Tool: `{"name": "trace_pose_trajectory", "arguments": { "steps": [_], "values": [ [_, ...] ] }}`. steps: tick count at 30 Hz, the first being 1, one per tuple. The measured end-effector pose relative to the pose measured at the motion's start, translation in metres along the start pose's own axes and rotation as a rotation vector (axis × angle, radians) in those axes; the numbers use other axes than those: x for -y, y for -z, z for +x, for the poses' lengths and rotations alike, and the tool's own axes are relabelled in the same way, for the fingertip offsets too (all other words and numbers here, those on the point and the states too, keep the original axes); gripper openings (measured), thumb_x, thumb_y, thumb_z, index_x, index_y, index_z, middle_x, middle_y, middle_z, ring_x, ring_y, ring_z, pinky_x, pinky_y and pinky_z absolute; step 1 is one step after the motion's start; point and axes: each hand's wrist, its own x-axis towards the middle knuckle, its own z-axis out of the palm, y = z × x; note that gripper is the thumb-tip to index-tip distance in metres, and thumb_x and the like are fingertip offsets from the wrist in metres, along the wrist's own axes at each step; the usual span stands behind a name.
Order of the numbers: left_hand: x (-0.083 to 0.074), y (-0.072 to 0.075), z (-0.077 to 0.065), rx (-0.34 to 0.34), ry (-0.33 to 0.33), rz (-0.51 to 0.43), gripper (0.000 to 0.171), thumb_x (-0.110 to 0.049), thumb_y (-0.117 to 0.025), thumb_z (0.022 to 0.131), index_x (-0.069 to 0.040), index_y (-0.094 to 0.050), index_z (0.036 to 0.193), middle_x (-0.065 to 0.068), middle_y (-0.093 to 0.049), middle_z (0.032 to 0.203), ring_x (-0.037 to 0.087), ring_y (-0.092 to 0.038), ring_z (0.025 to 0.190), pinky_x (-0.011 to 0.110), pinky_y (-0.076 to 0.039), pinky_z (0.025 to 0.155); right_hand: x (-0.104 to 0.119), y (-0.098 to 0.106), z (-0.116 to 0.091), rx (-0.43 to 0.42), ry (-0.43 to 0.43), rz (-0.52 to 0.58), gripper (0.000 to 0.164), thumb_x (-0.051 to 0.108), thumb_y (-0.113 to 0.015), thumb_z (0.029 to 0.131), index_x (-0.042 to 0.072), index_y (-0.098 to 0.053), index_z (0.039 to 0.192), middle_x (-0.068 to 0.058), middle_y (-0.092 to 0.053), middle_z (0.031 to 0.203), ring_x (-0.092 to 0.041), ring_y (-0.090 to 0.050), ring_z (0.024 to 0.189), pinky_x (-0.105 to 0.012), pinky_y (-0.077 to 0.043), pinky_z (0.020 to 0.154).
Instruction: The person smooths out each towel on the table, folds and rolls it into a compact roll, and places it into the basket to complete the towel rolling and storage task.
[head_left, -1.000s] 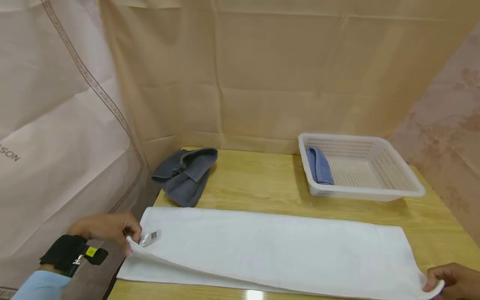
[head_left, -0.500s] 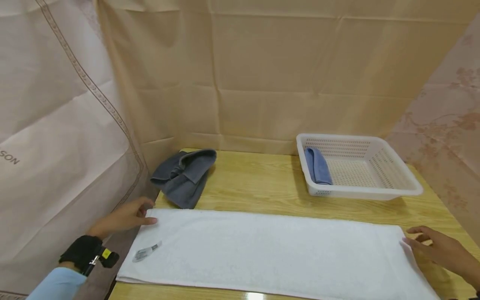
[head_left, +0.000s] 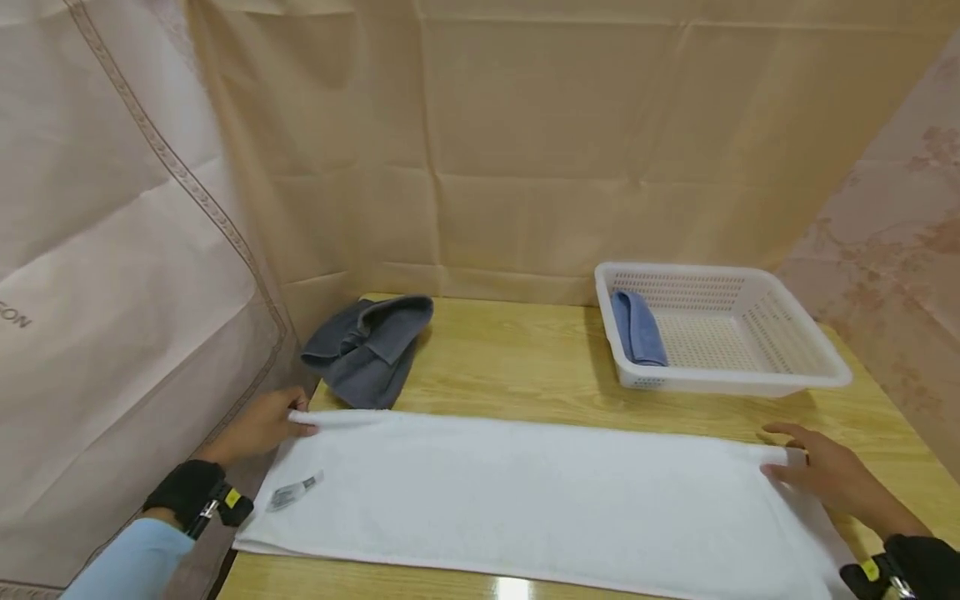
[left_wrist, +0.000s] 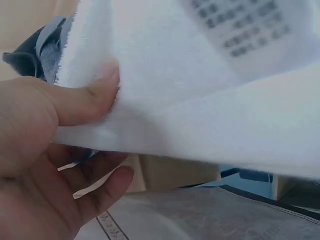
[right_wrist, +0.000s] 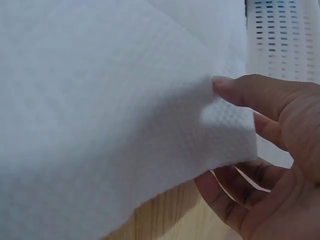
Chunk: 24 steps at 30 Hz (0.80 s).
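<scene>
Both hands have moved from the white towel's near corners (approx 1 sec ago) to its far ones: L hand at far L, R hand at far R. White towel lies on the table btwn them, long axis running L to R, so each hand has one end & neither is nearer. L hand pinches its corner, thumb on top, fingers under; R hand same, its corner slightly lifted per the R wrist view. Rest of towel lies approx flat, folded over, tag on top nr the L end. Count: 1 white towel, 1 tag, 1 grey cloth bunched just beyond the towel's L end, 1 basket at back R w/ 1 blue cloth folded along its L side, 2 hands, 2 black wristbands.
</scene>
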Motion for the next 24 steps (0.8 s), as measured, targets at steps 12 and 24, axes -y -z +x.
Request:
{"name": "trace_pose_trajectory", "arguments": {
  "steps": [12,24],
  "values": [
    [-0.027,0.025,-0.003,0.042,-0.038,-0.156,0.029,-0.034,-0.07,0.1,-0.013,-0.066,0.119,0.008,-0.065,0.122,0.026,-0.059,0.094,0.035,-0.049,0.073,0.072,-0.022,0.0,-0.361,0.136,-0.196,0.036,0.011,-0.082,0.083,0.0,-0.059,0.108,-0.025,-0.055,0.09,-0.044,-0.055,0.076,-0.051,-0.044,0.057],
    [-0.13,-0.012,0.034,0.296,-0.048,-0.643,0.028,-0.023,-0.077,0.095,-0.004,-0.073,0.117,0.019,-0.07,0.101,0.034,-0.072,0.076,0.044,-0.06,0.072,0.286,-0.087,0.041,0.049,0.481,0.187,0.028,0.042,-0.067,0.1,0.015,-0.072,0.105,0.006,-0.071,0.089,-0.007,-0.064,0.074,-0.029,-0.052,0.066]
  ]
}}
